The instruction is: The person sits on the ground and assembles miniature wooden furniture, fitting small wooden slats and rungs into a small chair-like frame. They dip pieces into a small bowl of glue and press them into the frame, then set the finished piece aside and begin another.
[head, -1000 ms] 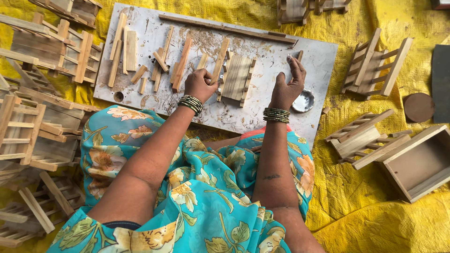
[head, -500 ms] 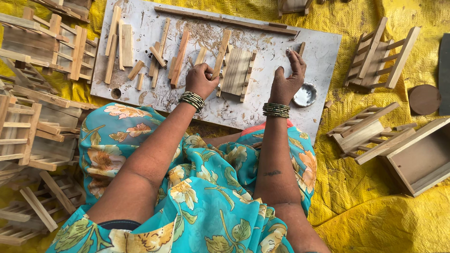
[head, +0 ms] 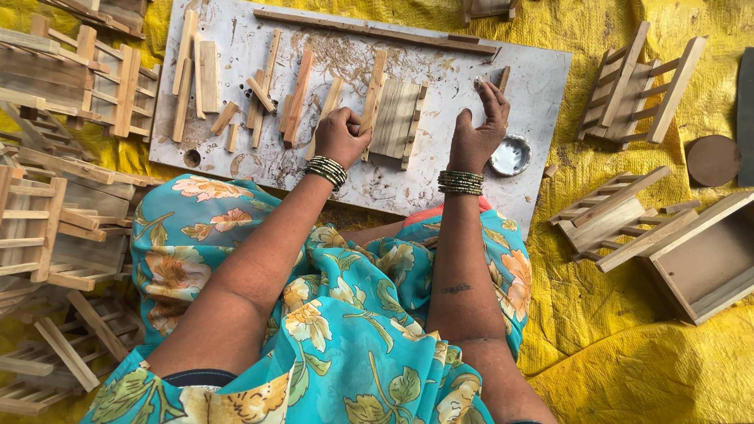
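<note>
Two hands at slatted wooden panel: left hand clamped on its edge; right hand, fingers apart, has shifted off the small metal dish toward it.

1. One view is given, taken from a head-worn camera looking almost straight down.
2. The white work board on yellow sheeting is seen closely, just beyond the lap.
3. No scene is shared with any second view.
</note>
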